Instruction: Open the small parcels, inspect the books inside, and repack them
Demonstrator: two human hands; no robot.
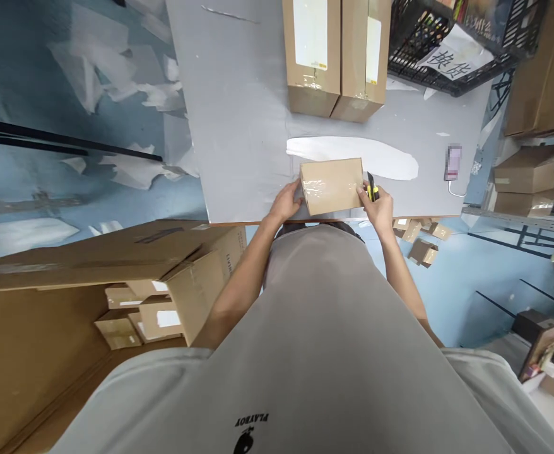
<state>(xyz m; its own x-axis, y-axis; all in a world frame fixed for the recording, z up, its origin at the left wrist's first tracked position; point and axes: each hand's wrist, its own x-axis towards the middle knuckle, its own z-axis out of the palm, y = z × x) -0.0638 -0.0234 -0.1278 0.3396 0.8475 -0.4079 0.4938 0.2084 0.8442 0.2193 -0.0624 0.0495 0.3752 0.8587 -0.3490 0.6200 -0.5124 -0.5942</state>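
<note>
Carton (332, 187) between hands (285, 202), beside table edge (239, 223), room leftward

Plenty of running room left of the small box (331, 186), with bare grey tabletop (239, 126) all the way out! The left hand (286, 202) fills its left end; the right hand (376, 203) and cutter (372, 190) crowd its right. Beyond the box, a flat white strip (395, 161), easily skimmed, then two cartons (334, 75) wall it off! Far right of the box, a phone (453, 162) interrupts; beyond-right, a black crate (404, 60) blocks.
</note>
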